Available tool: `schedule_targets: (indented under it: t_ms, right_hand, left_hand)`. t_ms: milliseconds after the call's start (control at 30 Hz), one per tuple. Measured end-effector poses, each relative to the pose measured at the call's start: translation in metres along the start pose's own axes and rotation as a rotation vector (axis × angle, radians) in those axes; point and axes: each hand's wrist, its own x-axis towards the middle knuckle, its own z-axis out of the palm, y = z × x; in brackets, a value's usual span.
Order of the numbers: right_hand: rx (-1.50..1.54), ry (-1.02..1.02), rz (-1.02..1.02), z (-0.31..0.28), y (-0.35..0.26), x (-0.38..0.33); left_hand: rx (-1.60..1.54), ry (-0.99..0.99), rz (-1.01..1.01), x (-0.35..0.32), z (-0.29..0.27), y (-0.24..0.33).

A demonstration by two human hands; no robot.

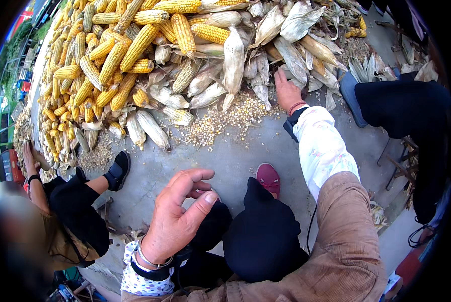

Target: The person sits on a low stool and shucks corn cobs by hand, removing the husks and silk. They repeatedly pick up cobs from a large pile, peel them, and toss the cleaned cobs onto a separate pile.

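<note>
Head view: the right hand (pixel 289 92), the nearer one, reaches to the pile's ground-side edge; a papery husk-wrapped ear (pixel 291 59) lies just beyond its fingertips, long axis slanting upper left to lower right. Whether it grips is unclear. The left hand (pixel 177 217), loosely curled, hangs empty. Knobbly yellow ears (pixel 139 48) lie leftward on concrete ground (pixel 220 160).

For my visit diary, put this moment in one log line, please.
left hand: empty, fingers curled; right hand: beside husk-covered corn, contact unclear; bare yellow ears: heaped farther left
</note>
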Motion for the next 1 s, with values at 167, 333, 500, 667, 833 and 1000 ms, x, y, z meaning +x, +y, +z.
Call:
schedule_targets:
  t_ms: [167, 333, 500, 667, 833, 1000]
  right_hand:
    - [-0.149, -0.123, 0.032, 0.021, 0.011, 0.036]
    - [-0.148, -0.134, -0.037, 0.034, 0.016, 0.035]
    - [-0.07, -0.156, -0.141, 0.022, 0.041, -0.016]
    - [0.104, -0.011, -0.108, -0.01, 0.049, -0.081]
    - [0.266, 0.058, -0.245, -0.025, 0.015, -0.165]
    - [0.422, -0.052, -0.329, -0.01, -0.019, -0.26]
  left_hand:
    - [0.035, -0.028, -0.014, 0.014, -0.007, -0.006]
    - [0.139, -0.03, -0.057, 0.024, -0.013, -0.011]
    - [0.177, -0.047, 0.016, 0.021, -0.009, -0.007]
    - [0.236, -0.067, 0.123, 0.007, 0.001, 0.003]
    - [0.254, -0.017, 0.218, -0.019, 0.01, 0.005]
    - [0.253, 0.091, 0.192, -0.032, 0.008, -0.001]
